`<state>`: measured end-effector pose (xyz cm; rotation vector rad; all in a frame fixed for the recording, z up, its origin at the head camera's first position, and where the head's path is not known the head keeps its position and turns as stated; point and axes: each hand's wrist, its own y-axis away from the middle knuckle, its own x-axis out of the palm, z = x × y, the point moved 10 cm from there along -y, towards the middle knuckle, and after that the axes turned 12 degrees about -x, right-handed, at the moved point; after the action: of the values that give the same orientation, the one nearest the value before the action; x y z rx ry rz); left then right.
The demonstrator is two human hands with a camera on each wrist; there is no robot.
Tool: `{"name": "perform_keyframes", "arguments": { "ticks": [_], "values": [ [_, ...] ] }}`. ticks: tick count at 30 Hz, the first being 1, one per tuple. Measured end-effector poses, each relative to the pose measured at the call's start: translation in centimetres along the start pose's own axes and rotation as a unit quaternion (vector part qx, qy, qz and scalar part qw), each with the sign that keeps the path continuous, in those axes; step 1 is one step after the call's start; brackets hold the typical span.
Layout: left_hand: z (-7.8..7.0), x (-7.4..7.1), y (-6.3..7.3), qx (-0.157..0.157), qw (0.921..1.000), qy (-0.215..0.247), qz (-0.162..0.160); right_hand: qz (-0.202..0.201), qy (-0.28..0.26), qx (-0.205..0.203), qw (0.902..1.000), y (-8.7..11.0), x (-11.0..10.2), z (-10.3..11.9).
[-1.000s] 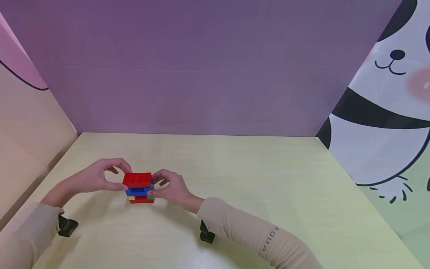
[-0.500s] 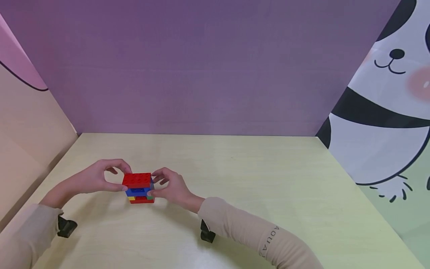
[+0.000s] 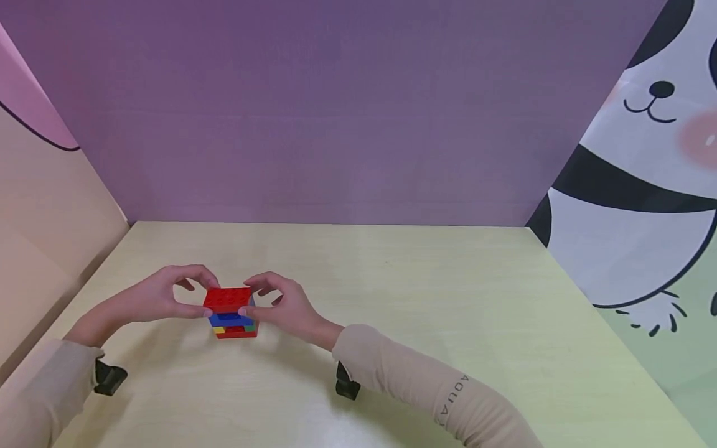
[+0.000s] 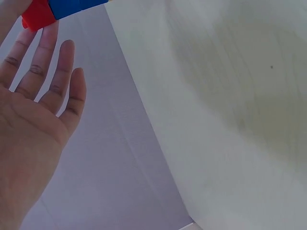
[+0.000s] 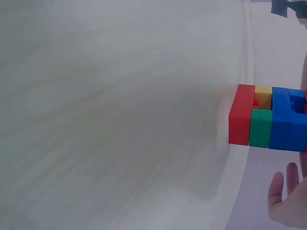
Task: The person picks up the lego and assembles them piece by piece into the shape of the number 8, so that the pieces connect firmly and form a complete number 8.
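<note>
A stack of toy building bricks stands on the table [image 3: 426, 323] left of centre in the head view. A red brick [image 3: 226, 300] tops it, over blue bricks [image 3: 226, 320], with yellow, green and red pieces beneath. My left hand [image 3: 159, 295] pinches the left end of the top red brick, thumb in front and fingers behind. In the left wrist view, fingertips of the left hand [image 4: 33, 120] meet the red brick [image 4: 38, 14]. At the right end, my right hand [image 3: 285, 305] pinches the same brick, thumb at its front corner. The right wrist view shows the green brick [image 5: 260, 128] above the bottom red brick [image 5: 241, 115].
A purple wall [image 3: 336, 112] rises behind the table's far edge, and a pale wall [image 3: 50, 236] runs along the left. A panda picture [image 3: 644, 249] covers the right side. Black wrist cameras hang below both sleeves.
My right hand has shifted slightly up and left, its thumb rising from the blue layer to the top red brick. The left hand and stack stay nearly in place.
</note>
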<state>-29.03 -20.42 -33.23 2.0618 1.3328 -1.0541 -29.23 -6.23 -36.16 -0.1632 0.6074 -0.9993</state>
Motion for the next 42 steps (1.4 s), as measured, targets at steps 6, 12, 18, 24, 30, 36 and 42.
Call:
{"name": "perform_keyframes", "arguments": {
  "ticks": [6,12,18,24,30,36,42],
  "values": [
    [0.03,-0.02,0.03,0.002,1.0000,-0.001,-0.003,-0.004,-0.009,-0.008,0.9999,-0.13,-0.15,-0.01],
    [-0.12,-0.09,0.06,0.006,1.0000,-0.003,-0.007,-0.002,-0.006,-0.013,0.9999,-0.21,-0.15,-0.02],
    [0.01,-0.13,0.16,0.001,0.9999,-0.004,-0.010,-0.002,-0.003,-0.015,0.9999,-0.19,-0.08,0.17],
    [0.35,-0.08,0.21,-0.001,0.9998,0.002,-0.020,-0.003,-0.003,-0.011,0.9999,-0.08,-0.10,0.13],
    [0.31,-0.10,0.25,0.008,0.9995,0.000,-0.029,-0.005,0.000,-0.015,0.9999,-0.13,-0.30,0.26],
    [0.00,-0.12,0.38,0.019,0.9992,-0.006,-0.035,-0.009,0.003,-0.015,0.9999,-0.06,-0.37,0.22],
    [-0.04,-0.06,0.55,0.022,0.9991,-0.005,-0.036,-0.010,0.003,-0.018,0.9998,0.04,-0.15,0.01]
  ]
}}
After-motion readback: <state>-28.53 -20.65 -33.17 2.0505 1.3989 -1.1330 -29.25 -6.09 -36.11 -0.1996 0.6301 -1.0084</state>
